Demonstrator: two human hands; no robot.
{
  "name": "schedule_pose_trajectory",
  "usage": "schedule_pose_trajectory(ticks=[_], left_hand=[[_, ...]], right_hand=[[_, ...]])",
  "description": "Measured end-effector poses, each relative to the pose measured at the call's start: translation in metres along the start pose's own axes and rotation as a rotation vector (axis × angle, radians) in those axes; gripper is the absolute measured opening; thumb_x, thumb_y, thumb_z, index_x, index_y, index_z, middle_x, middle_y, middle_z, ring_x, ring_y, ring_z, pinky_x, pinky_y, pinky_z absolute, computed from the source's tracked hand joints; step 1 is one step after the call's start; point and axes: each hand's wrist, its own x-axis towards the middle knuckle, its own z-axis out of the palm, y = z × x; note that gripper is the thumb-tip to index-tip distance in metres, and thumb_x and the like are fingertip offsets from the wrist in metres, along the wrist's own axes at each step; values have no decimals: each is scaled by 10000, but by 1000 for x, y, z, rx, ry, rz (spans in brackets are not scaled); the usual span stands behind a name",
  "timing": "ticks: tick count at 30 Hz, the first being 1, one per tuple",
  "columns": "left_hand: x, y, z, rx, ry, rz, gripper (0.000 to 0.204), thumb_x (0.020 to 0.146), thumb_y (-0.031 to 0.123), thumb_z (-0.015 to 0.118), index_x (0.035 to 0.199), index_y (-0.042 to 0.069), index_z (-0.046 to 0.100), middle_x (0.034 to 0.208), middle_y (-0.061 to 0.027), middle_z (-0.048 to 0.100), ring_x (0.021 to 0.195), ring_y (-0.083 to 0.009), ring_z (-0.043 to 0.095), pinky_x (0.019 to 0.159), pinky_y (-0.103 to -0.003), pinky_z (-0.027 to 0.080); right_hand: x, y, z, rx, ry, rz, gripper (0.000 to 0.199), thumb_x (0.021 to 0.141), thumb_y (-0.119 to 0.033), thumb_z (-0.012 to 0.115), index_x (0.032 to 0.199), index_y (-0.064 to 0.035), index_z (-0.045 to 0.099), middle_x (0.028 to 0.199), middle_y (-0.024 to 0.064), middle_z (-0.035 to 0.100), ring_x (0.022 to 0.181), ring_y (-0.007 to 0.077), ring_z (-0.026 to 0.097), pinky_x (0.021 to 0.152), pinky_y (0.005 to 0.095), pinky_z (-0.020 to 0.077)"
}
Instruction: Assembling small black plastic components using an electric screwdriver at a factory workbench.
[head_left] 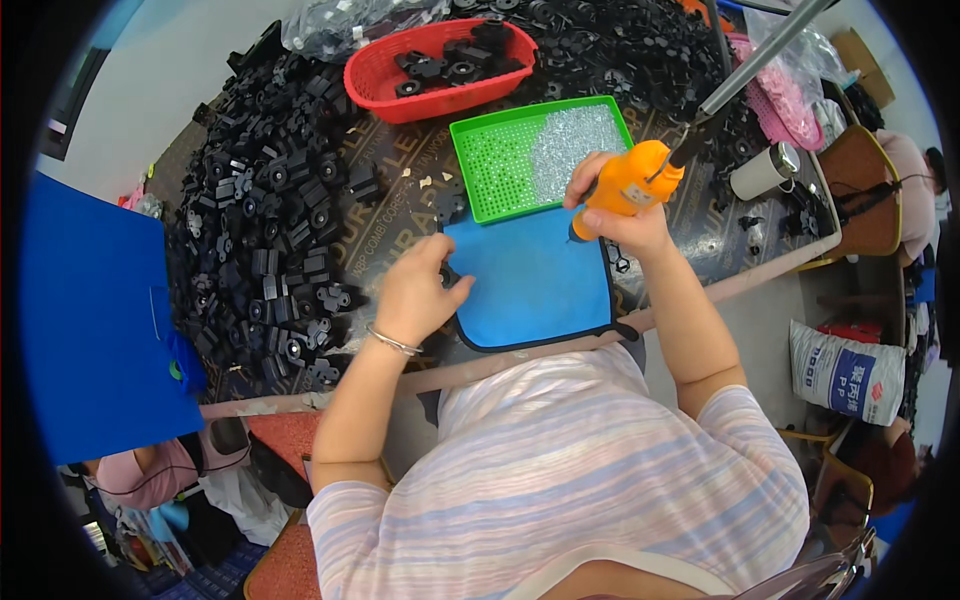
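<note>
My right hand is wrapped round an orange electric screwdriver, its dark tip pointing down at the mat's upper right corner. A blue mat with black edging lies in front of me. At its left edge my left hand has its fingers curled; a small black plastic part shows between thumb and fingers, mostly hidden. Beyond the mat stands a green perforated tray with many small silvery screws heaped in its right half.
Piles of black plastic parts cover the table's left side, and more lie at the back. A red basket holds black parts. A metal bar slants in above the screwdriver. At the right stand a white cup and a pink basket.
</note>
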Motion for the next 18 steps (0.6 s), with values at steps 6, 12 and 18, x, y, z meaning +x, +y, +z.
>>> schedule_pose_trajectory(ticks=[6, 12, 18], left_hand=[[-33, 6, 41, -492, -23, -87, 580, 624, 69, 743, 1087, 26, 396, 1013, -154, 444, 949, -282, 495, 839, -352, 440], [-29, 6, 54, -259, 79, 169, 614, 636, 167, 793, 1102, 30, 417, 1117, -194, 445, 1090, -356, 445, 928, -390, 384], [18, -43, 40, -242, 342, -84, 567, 677, 177, 785, 1105, -10, 464, 1043, -160, 512, 967, -301, 530, 861, -368, 444]], right_hand=[[-1, -3, -1, -4, 44, 16, 332, 688, -110, 736, 952, -31, 552, 876, 71, 568, 802, 170, 586, 731, 302, 476], [-3, 3, -2, 60, 138, -66, 477, 667, -148, 788, 1044, -27, 523, 916, 84, 588, 833, 188, 606, 758, 322, 497], [-16, 1, 2, -65, 256, -222, 826, 613, -278, 854, 1256, -44, 392, 1137, 112, 520, 1064, 249, 544, 927, 402, 446]])
